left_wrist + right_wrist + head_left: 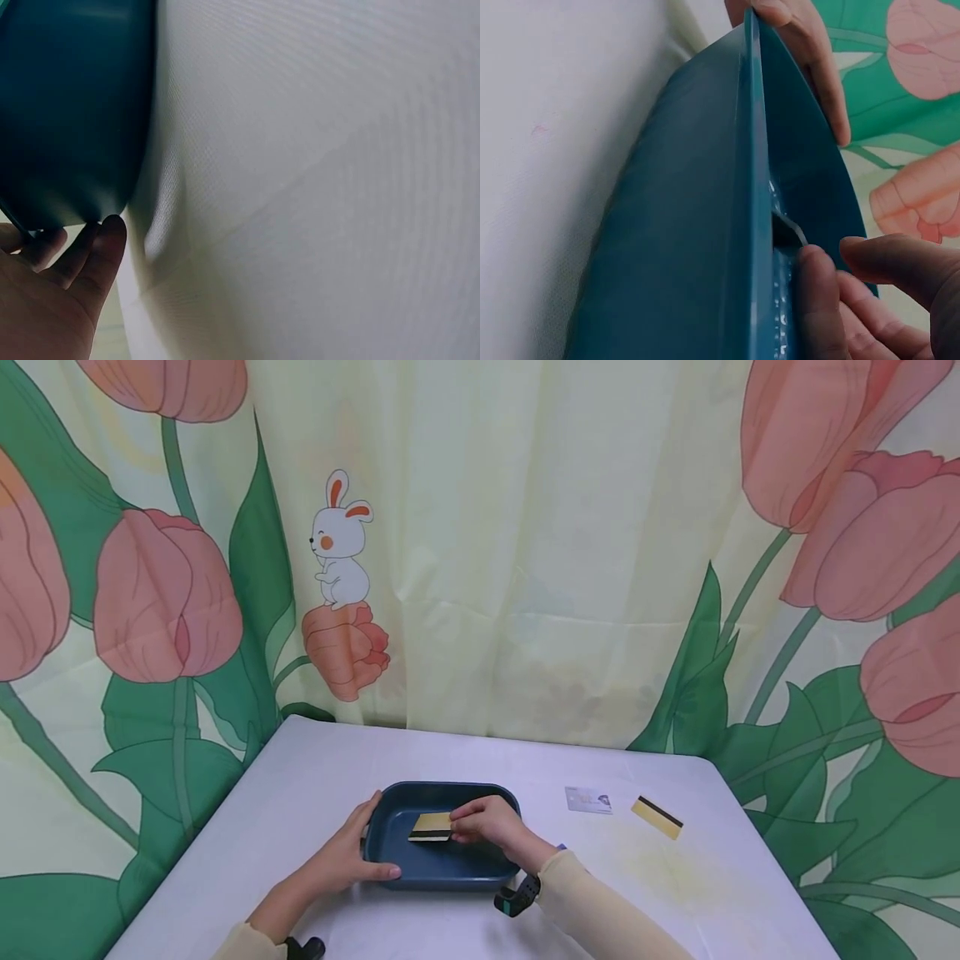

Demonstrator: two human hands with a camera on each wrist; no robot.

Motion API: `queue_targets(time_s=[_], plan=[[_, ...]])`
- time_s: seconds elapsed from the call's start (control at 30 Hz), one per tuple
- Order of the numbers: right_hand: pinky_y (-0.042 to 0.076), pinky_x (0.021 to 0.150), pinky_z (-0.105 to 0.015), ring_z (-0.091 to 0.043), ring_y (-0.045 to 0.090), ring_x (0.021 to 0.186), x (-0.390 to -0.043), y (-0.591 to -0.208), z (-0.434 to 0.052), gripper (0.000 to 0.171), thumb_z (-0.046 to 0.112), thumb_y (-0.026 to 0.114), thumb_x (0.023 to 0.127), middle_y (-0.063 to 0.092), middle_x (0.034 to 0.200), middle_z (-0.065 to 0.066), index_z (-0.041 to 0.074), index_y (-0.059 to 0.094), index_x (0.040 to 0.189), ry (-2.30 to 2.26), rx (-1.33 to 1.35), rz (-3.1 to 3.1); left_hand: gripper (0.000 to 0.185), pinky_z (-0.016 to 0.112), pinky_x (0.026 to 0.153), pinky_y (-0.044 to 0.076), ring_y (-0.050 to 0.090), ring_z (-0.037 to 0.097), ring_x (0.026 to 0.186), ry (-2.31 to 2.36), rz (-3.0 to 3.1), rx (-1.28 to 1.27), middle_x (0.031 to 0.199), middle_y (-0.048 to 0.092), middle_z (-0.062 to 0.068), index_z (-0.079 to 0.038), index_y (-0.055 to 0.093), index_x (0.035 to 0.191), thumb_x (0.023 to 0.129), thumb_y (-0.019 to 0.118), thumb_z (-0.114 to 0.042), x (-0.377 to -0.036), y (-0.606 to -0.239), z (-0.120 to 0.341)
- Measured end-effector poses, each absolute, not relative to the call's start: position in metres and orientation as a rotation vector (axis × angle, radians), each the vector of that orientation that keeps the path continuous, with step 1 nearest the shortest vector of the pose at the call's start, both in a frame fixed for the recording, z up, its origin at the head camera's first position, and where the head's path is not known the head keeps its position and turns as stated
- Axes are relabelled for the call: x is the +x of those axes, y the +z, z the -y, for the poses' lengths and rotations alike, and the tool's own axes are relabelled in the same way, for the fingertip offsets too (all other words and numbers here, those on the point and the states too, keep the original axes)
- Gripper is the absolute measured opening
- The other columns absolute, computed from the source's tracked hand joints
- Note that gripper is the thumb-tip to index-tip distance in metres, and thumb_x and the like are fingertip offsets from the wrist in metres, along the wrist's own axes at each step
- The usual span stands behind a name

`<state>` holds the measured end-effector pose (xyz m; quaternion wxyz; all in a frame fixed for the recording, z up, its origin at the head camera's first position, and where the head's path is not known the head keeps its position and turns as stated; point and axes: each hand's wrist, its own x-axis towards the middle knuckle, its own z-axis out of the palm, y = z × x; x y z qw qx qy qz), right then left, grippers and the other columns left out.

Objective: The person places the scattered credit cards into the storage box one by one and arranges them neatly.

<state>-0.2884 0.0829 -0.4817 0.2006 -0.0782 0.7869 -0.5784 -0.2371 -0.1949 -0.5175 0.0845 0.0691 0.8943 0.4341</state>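
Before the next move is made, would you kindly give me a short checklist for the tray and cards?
1. Tray steadied: ok, the left hand is on its left end.
2. Right hand at the held card: ok, touching its right edge.
3. Grip firm: cannot tell.
4. Held card within the tray's rim: ok.
5. Other cards apart from the tray: ok, the silver card and second gold card lie right of it.

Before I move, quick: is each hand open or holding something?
Left hand: holding the blue tray at its left end.
Right hand: holding a yellow card by its edge, inside the tray.
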Motion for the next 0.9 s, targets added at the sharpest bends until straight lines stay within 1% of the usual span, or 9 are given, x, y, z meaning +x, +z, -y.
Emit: queue_targets(time_s=[0.13,0.27,0.37,0.47,0.57,0.7,0.8,0.9], plan=[[0.063,0.081,-0.033,-0.023,0.079,0.087,-0.288,-0.481,-0.081,0.029,0.006,0.072,0.095,0.078,0.104,-0.018,-0.011,0.071,0.119,-1.599,-0.197,-2.182,0.13,0.074,0.115,0.03,0.025,0.051,0.152,1.298,-2.663,0.202,0.169,0.016,0.025,-0.015,0.008,0.168,0.074,0.091,-0.05,-0.236,-0.519,0.196],[0.061,0.088,-0.037,-0.028,0.078,0.095,-0.288,-0.482,-0.081,0.031,0.007,0.071,0.096,0.078,0.105,-0.018,-0.01,0.07,0.122,-1.599,-0.192,-2.14,0.13,0.073,0.115,0.029,0.025,0.05,0.152,1.307,-2.658,0.204,0.169,0.016,0.024,-0.016,0.007,0.168,0.074,0.09,-0.051,-0.237,-0.521,0.197],[0.061,0.09,-0.037,-0.027,0.078,0.098,-0.289,-0.484,-0.079,0.032,0.008,0.072,0.096,0.078,0.105,-0.019,-0.01,0.07,0.122,-1.595,-0.196,-2.122,0.13,0.073,0.115,0.03,0.026,0.05,0.152,1.31,-2.655,0.205,0.169,0.017,0.023,-0.017,0.007,0.168,0.074,0.09,-0.051,-0.237,-0.522,0.197],[0.061,0.089,-0.035,-0.026,0.078,0.099,-0.29,-0.485,-0.078,0.032,0.009,0.073,0.095,0.078,0.106,-0.019,-0.01,0.071,0.122,-1.599,-0.197,-2.103,0.129,0.073,0.115,0.03,0.027,0.05,0.152,1.314,-2.652,0.204,0.169,0.017,0.023,-0.018,0.007,0.168,0.075,0.089,-0.051,-0.238,-0.523,0.198],[0.061,0.088,-0.034,-0.025,0.077,0.101,-0.292,-0.486,-0.076,0.032,0.009,0.072,0.096,0.077,0.109,-0.02,-0.01,0.07,0.122,-1.62,-0.198,-2.071,0.128,0.073,0.115,0.03,0.027,0.05,0.152,1.321,-2.649,0.2,0.17,0.016,0.023,-0.019,0.006,0.168,0.075,0.089,-0.051,-0.238,-0.523,0.197],[0.06,0.091,-0.036,-0.026,0.076,0.105,-0.294,-0.488,-0.076,0.034,0.008,0.07,0.098,0.075,0.115,-0.024,-0.012,0.068,0.125,-1.684,-0.192,-1.975,0.128,0.072,0.115,0.031,0.028,0.049,0.152,1.321,-2.65,0.199,0.17,0.016,0.022,-0.019,0.006,0.168,0.075,0.089,-0.051,-0.239,-0.523,0.196],[0.059,0.093,-0.036,-0.025,0.076,0.106,-0.297,-0.491,-0.076,0.036,0.007,0.069,0.098,0.073,0.117,-0.026,-0.013,0.066,0.127,-1.716,-0.183,-1.908,0.128,0.071,0.116,0.031,0.028,0.048,0.152,1.316,-2.646,0.194,0.17,0.016,0.022,-0.019,0.006,0.168,0.075,0.089,-0.052,-0.238,-0.523,0.196],[0.059,0.093,-0.036,-0.023,0.076,0.104,-0.298,-0.491,-0.077,0.036,0.007,0.07,0.097,0.074,0.117,-0.025,-0.012,0.066,0.128,-1.727,-0.174,-1.884,0.129,0.071,0.116,0.031,0.028,0.047,0.152,1.316,-2.642,0.189,0.17,0.016,0.021,-0.02,0.005,0.168,0.076,0.088,-0.052,-0.238,-0.523,0.196]])
